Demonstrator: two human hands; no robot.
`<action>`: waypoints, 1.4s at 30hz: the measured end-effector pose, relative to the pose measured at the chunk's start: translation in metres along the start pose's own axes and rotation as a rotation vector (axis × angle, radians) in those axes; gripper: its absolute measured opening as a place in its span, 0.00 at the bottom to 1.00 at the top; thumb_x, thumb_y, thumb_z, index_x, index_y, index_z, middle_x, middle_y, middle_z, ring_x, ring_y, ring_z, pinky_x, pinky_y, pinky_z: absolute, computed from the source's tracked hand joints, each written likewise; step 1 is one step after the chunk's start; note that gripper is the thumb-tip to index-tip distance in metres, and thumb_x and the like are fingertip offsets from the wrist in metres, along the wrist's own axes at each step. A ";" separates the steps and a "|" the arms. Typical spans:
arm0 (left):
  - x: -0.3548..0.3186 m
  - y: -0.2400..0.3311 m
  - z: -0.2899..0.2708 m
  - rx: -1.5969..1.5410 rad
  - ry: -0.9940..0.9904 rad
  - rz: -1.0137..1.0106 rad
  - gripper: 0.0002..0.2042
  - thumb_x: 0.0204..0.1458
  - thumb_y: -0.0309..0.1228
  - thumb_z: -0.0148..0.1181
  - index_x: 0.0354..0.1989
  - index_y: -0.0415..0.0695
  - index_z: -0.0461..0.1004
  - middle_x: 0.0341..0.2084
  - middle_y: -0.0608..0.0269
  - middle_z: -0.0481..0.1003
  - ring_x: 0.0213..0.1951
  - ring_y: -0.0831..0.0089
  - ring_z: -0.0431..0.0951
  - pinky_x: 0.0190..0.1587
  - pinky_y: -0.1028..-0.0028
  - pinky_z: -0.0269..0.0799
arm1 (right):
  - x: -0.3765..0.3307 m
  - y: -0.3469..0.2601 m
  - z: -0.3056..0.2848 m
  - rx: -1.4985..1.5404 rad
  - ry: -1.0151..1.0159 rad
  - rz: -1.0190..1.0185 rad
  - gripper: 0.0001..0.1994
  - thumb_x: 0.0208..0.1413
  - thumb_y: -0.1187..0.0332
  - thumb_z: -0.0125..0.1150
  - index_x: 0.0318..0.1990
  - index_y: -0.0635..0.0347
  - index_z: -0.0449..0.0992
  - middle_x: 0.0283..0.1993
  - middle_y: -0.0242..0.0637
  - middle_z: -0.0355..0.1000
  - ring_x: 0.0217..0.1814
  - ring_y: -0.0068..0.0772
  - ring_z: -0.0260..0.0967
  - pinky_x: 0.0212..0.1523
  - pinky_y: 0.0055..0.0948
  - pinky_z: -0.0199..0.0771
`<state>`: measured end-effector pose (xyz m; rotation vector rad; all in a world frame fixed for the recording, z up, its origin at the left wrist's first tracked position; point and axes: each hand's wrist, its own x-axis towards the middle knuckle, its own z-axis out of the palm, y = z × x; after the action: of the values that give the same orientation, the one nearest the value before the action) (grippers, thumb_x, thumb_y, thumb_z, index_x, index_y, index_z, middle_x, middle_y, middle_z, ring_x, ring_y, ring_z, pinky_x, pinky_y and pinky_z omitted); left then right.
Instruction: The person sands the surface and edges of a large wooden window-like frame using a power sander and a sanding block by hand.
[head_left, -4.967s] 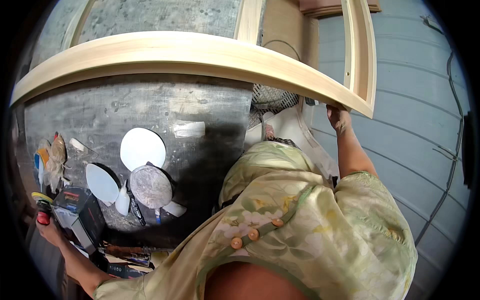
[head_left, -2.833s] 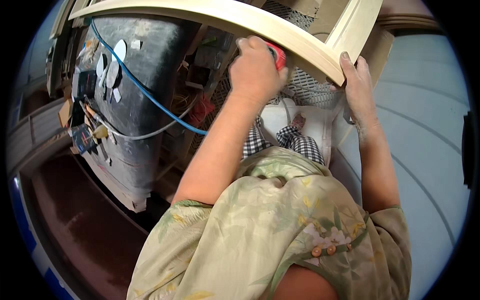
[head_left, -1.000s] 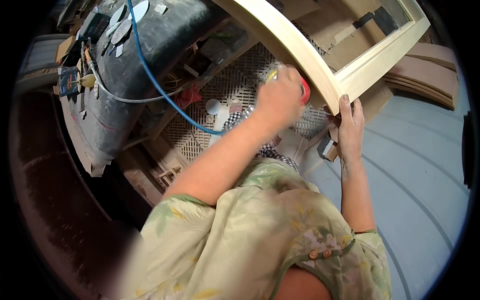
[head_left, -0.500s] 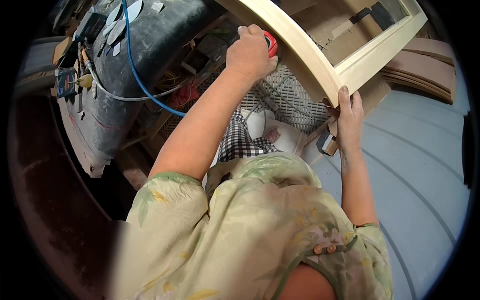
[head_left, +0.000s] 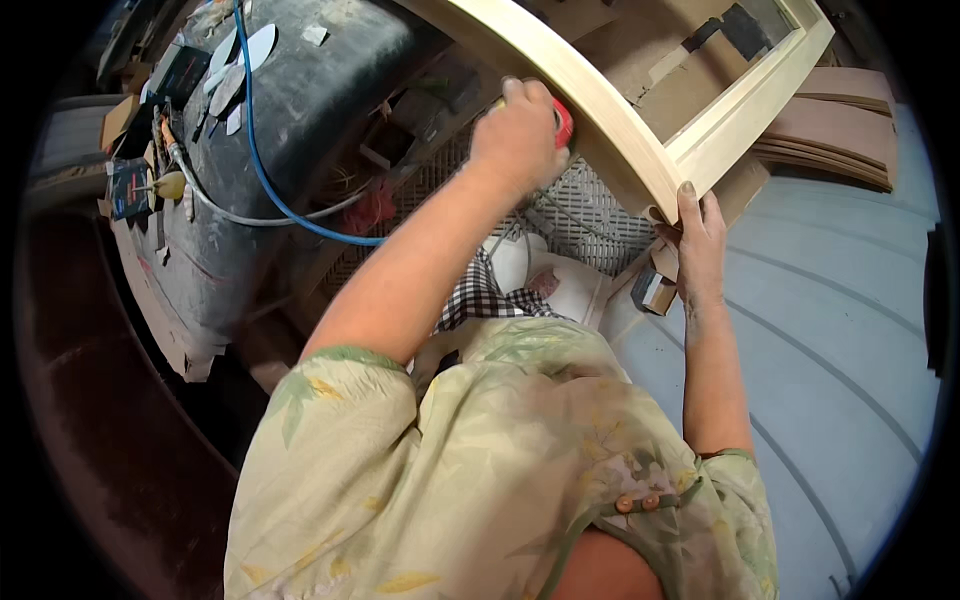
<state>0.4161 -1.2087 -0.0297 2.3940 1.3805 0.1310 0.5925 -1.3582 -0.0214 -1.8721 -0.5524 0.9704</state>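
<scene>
My left hand [head_left: 520,140] is closed around a red, rounded hand tool [head_left: 563,122], mostly covered by my fingers. The tool sits against or right beside the side face of a pale wooden frame [head_left: 590,90] with a curved edge; whether they touch cannot be made out. At the frame's near corner, my right hand [head_left: 700,240] grips the wood, thumb on top and the other fingers partly hidden below. Panes or openings within the frame show brown cardboard [head_left: 690,95] behind it.
To the left, a dark padded surface [head_left: 330,70] bears pale discs [head_left: 262,45] and a blue hose [head_left: 252,150]. Under the frame are a woven white plastic surface [head_left: 600,220] and a small box [head_left: 655,290]. Curved brown boards [head_left: 830,135] are stacked at right, on a grey-blue surface [head_left: 820,300].
My left hand and the red tool have moved right and nearer to me along the frame's side. The frame appears slightly further left in view; my right hand keeps its grip on the corner.
</scene>
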 end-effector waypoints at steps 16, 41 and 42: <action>-0.105 -0.069 0.006 0.020 -0.387 0.287 0.37 0.36 0.35 0.67 0.56 0.37 0.58 0.43 0.49 0.69 0.37 0.54 0.77 0.33 0.62 0.75 | 0.017 0.048 0.105 -1.034 -0.086 -0.640 0.32 0.48 0.67 0.58 0.62 0.63 0.57 0.57 0.51 0.64 0.58 0.52 0.62 0.57 0.42 0.65; -0.092 -0.052 -0.004 -0.251 -0.362 0.058 0.37 0.35 0.33 0.69 0.55 0.36 0.57 0.45 0.44 0.65 0.44 0.46 0.73 0.43 0.59 0.73 | -0.015 0.017 0.067 -1.051 -0.196 -0.374 0.27 0.51 0.63 0.58 0.58 0.62 0.63 0.55 0.46 0.67 0.52 0.50 0.67 0.55 0.42 0.65; -0.088 -0.047 -0.008 -0.330 -0.384 0.021 0.38 0.35 0.32 0.69 0.56 0.34 0.55 0.46 0.42 0.64 0.45 0.46 0.72 0.46 0.59 0.72 | -0.023 0.019 0.067 -0.962 -0.122 -0.652 0.25 0.55 0.61 0.56 0.58 0.64 0.63 0.53 0.47 0.68 0.49 0.47 0.69 0.53 0.40 0.67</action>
<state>0.3305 -1.2602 -0.0303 2.0286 1.0640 -0.0864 0.5245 -1.3486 -0.0465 -2.1660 -1.8048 0.3689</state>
